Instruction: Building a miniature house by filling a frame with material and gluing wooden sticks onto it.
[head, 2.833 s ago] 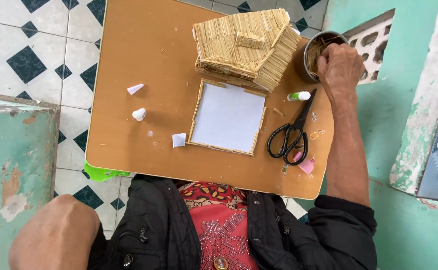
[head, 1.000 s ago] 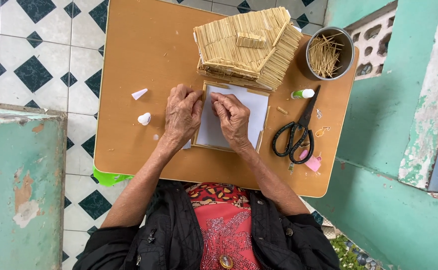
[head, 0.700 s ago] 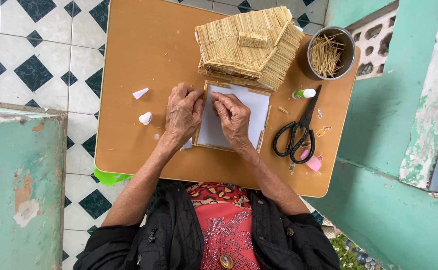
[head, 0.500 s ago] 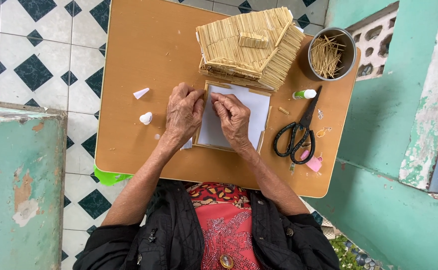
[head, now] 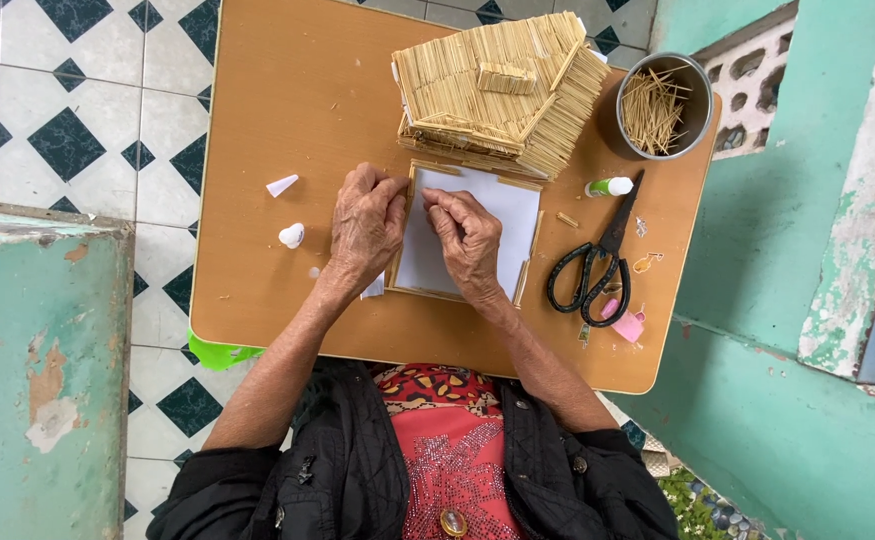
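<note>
My left hand (head: 365,222) and my right hand (head: 468,237) rest close together on a white square panel (head: 492,215) framed with thin wooden sticks, on a small brown table (head: 287,90). The fingertips of both hands pinch at the panel's left edge, on what looks like a thin stick; it is too small to make out. Just beyond the panel stands a model house (head: 497,90) built of sticks.
A metal cup (head: 657,105) of loose sticks stands at the table's far right. Black scissors (head: 592,270), a green-capped glue tube (head: 609,186) and a pink clip (head: 625,325) lie right of the panel. Two white caps (head: 291,235) lie to the left. A teal wall surrounds the table.
My right hand came back from the metal cup, and my left hand came up from my knee; both settled on the panel. Over the last second they only shifted slightly.
</note>
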